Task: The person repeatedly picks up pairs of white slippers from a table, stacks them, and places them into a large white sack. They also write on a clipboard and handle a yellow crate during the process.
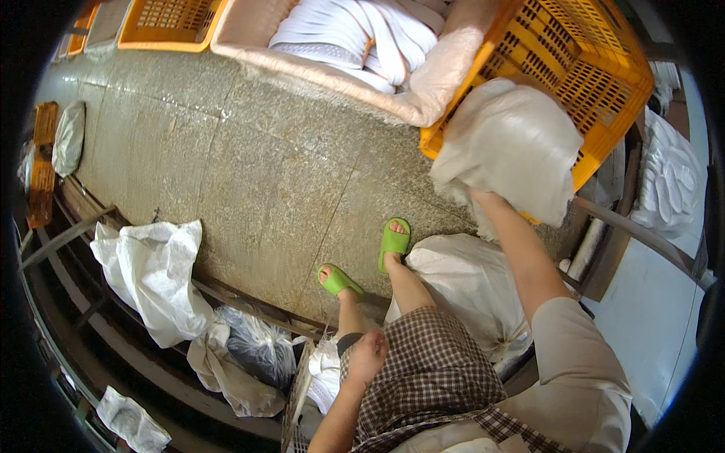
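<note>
A large off-white cloth (510, 140) bunches over the near corner of an empty-looking orange plastic crate (604, 143). My right hand (481, 198) is at the cloth's lower edge, arm stretched forward, closed on it; the fingers are mostly covered by the fabric. Low in front of my checked apron (430, 355), my left hand (370, 353) hangs with its fingers curled in, and nothing shows in it. Left of the crate stands a bin lined with pale cloth (249, 38), holding a pile of white gloves or similar knitted pieces (355, 38).
A stuffed white sack (472, 279) leans beside my legs. Across the speckled floor (264, 151) at left lie a white woven sack (155, 264) and a clear plastic bag (260, 347) by metal rails. More orange crates (170, 26) line the far side. A pale table (664, 294) holds white packs (668, 181) at right.
</note>
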`<state>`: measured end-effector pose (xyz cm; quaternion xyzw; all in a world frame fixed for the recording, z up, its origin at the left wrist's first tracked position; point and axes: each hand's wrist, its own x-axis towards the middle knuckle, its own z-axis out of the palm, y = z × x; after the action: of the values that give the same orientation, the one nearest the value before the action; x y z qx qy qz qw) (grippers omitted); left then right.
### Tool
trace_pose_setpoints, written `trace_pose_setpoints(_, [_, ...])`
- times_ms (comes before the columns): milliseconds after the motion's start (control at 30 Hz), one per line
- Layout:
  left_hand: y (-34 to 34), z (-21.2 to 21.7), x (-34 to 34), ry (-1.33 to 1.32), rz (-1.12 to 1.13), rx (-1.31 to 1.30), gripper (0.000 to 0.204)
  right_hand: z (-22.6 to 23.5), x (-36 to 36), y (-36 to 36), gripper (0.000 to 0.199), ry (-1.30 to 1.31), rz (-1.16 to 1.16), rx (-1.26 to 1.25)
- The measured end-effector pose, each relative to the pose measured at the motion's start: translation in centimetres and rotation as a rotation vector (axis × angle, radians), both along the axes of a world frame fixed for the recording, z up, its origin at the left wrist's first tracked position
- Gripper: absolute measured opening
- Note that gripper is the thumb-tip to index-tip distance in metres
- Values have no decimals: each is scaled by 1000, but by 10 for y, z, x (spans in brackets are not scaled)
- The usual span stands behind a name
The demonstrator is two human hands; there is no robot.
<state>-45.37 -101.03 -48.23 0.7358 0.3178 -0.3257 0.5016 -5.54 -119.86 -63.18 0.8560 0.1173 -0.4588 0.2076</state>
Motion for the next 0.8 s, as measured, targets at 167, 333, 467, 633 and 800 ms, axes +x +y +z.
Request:
trace_pose_setpoints(167, [2, 6, -23, -56, 101, -27, 20, 48, 39, -28, 44, -228, 179, 241])
trace_pose_setpoints(333, [13, 9, -47, -25, 161, -68, 19, 71, 52, -37, 48, -503, 327, 546])
trace_pose_setpoints(467, [26, 10, -76, -5, 249, -38, 16, 77, 48, -23, 47, -384, 230, 295])
trace_pose_setpoints(633, [38, 8, -102, 83, 157, -15, 14, 106, 85, -18, 43, -495, 165, 365])
trace_pose_setpoints(800, [31, 0, -96, 49, 167, -28, 15, 154, 94, -45, 45, -543, 263, 434])
